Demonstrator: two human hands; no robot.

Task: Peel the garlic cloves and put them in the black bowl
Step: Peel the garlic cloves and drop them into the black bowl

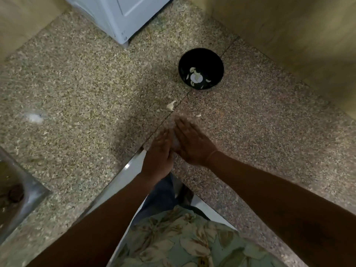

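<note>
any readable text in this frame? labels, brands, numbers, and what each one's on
No readable text anywhere in the frame.
White appliance: tiny dark marks near its lower corner, too small to tell whether they are text.
Black bowl: pale bits inside, no lettering visible.
Shirt: leaf print only, no words.

Item count as I see it:

- One black bowl, upper centre of the frame.
- About six garlic pieces inside it; blur prevents an exact figure.
- One garlic clove and one small scrap on the counter, below the bowl.
- My two hands at frame centre: left hand and right hand.
- One sink, lower left.
- One white appliance, top.
</note>
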